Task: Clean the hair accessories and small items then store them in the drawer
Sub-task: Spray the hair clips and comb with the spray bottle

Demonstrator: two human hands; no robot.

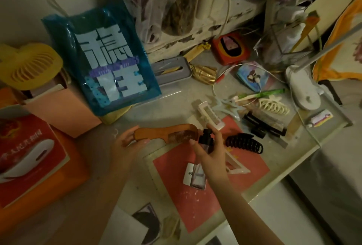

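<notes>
The comb (172, 133) looks like smooth brown wood with a soft sheen. The spray bottle (204, 143) has a clear plastic body and a black plastic top. The black claw clip (244, 144) is glossy plastic; the cream claw clip (273, 105) is plastic too. The blue bag (101, 58) is shiny translucent plastic. The counter (176, 105) looks pale, smooth and speckled with dust.

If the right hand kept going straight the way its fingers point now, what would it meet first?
Most likely the wooden comb held by the left hand: the right hand, gripping the spray bottle, points up-left toward its teeth. Depth is unclear.
</notes>
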